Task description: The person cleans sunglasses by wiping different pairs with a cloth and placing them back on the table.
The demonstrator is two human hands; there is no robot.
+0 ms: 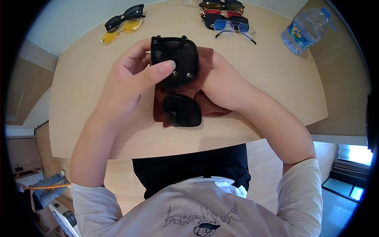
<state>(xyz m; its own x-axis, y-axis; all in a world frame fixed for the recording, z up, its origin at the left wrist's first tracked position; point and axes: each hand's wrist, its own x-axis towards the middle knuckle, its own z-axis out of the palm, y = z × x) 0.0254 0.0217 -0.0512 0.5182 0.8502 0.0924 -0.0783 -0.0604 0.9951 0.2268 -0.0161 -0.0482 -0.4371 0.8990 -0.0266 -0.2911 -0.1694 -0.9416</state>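
Pale wood grain covers the table, a broad surface whose near edge runs close to the person's body, which would let both forearms reach over it easily. A clear plastic bottle stands toward the far right, apparently kept out of the elbows' way. Near the middle, the left hand is closed on a pair of black sunglasses, thumb pressed flat on the upper lens and fingers behind, probably to steady the frame; the pair is turned on end, its other lens hanging lower, toward the body. The right hand meets a brown cloth behind the sunglasses; its fingers are hidden, so I cannot tell how tightly they close, though the cloth seems placed to lie between skin and lens. Beyond, dark glasses and yellow-lensed glasses rest at the far left, while blue-tinted glasses sit before other pairs at the far right, seemingly grouped to leave working room.
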